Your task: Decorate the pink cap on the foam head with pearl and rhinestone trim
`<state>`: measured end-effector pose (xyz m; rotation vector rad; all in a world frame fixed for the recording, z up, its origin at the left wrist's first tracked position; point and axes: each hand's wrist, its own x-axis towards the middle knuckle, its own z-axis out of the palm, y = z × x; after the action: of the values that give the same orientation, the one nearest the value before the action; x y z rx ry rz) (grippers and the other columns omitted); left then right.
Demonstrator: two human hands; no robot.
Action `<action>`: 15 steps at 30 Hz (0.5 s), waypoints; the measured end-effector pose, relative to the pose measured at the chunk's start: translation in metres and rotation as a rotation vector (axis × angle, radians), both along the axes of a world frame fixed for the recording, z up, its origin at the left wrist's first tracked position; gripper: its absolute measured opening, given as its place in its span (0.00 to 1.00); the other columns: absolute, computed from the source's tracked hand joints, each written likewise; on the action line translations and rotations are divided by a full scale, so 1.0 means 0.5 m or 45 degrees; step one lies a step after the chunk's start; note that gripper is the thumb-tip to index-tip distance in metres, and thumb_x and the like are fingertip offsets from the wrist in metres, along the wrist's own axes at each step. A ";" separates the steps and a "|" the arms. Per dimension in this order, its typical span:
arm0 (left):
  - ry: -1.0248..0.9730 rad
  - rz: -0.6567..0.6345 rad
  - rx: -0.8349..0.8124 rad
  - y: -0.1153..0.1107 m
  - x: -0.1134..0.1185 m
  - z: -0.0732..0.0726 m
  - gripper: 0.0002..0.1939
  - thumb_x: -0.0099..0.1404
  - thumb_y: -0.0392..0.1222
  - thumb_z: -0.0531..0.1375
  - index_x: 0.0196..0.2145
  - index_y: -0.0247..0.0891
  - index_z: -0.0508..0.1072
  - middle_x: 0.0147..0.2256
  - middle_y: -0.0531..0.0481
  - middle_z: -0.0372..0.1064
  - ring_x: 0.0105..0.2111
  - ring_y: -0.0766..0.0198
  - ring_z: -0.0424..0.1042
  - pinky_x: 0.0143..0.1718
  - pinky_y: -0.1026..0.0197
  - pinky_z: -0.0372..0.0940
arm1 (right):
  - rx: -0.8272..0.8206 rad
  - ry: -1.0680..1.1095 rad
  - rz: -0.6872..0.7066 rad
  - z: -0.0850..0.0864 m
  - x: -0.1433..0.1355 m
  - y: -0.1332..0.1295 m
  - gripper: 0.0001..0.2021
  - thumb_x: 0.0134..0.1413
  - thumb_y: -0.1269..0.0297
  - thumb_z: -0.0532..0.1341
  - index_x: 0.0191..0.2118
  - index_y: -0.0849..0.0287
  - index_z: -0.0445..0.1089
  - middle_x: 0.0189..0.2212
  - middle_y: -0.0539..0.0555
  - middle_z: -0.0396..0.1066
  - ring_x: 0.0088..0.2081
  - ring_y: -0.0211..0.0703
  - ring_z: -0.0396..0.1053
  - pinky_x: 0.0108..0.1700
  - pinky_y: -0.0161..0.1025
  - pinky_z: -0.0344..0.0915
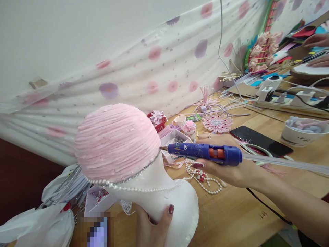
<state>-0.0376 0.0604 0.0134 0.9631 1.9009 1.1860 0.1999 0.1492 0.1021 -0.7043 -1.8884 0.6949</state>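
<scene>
A white mannequin head (pixel 177 206) lies tilted over the table, wearing a cap of pink fuzzy strips (pixel 115 140) with a silver trim along its edge. My left hand (pixel 154 223) grips the mannequin's neck from below, thumb on the near side. In my right hand (pixel 226 168) is a blue glue gun (pixel 203 153), its nozzle at the cap's lower right edge. A clear glue stick (pixel 285 163) sticks out of its back. One string of white pearl beads (pixel 144 189) runs along the cap's edge and across the neck; more beads lie on the table behind.
Behind the glue gun are a phone (pixel 259 139), scissors (pixel 257 150), a pink flower ornament (pixel 217 122) and a paper bowl (pixel 303 132). A power strip (pixel 290 103) stands at right, near another person's hand (pixel 318 40). Plastic bags (pixel 41 223) sit at left.
</scene>
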 end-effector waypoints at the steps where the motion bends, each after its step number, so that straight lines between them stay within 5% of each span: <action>1: 0.006 0.000 0.002 0.000 0.000 0.001 0.45 0.52 0.56 0.68 0.62 0.40 0.57 0.44 0.41 0.79 0.47 0.40 0.79 0.50 0.43 0.74 | 0.011 -0.005 -0.017 0.000 -0.001 0.002 0.19 0.61 0.55 0.66 0.24 0.56 0.62 0.20 0.45 0.58 0.23 0.35 0.55 0.23 0.37 0.50; 6: 0.036 -0.032 0.022 -0.001 0.001 0.005 0.44 0.54 0.58 0.69 0.62 0.38 0.60 0.44 0.41 0.79 0.46 0.44 0.80 0.50 0.46 0.75 | 0.042 0.052 -0.017 0.009 -0.008 0.010 0.18 0.60 0.53 0.65 0.23 0.56 0.67 0.17 0.45 0.59 0.20 0.35 0.56 0.22 0.36 0.51; 15: -0.033 -0.016 0.028 0.000 0.001 0.010 0.41 0.52 0.51 0.70 0.60 0.37 0.61 0.47 0.39 0.78 0.47 0.45 0.80 0.52 0.47 0.73 | -0.533 0.116 -0.105 0.006 -0.003 0.019 0.28 0.55 0.35 0.61 0.22 0.57 0.73 0.18 0.48 0.67 0.15 0.30 0.50 0.16 0.34 0.47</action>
<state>-0.0369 0.0602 0.0184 0.9652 1.8630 1.2085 0.1986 0.1588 0.1052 -0.9893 -1.6352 1.0655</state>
